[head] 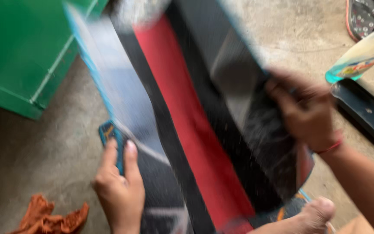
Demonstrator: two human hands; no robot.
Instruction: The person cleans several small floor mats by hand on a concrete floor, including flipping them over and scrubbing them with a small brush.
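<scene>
Head view, blurred w/ motion. Left hand (pixel 118 190) at 7 o'clock was pinching a small blue scraper-like tool (pixel 111 141) flat vs the glossy panel (pixel 122 91), prob. to press film. Right hand (pixel 304 115) at 3 o'clock gripped the panel's dark edge, steadying it. Orange rag (pixel 48 216) lay at 8 o'clock on the floor.

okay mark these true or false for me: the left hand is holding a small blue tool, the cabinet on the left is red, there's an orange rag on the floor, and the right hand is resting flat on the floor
1. The left hand holds a small blue tool: true.
2. The cabinet is red: false, it is green.
3. An orange rag lies on the floor: true.
4. The right hand rests flat on the floor: false, it grips the edge of the black and red panel.
</scene>
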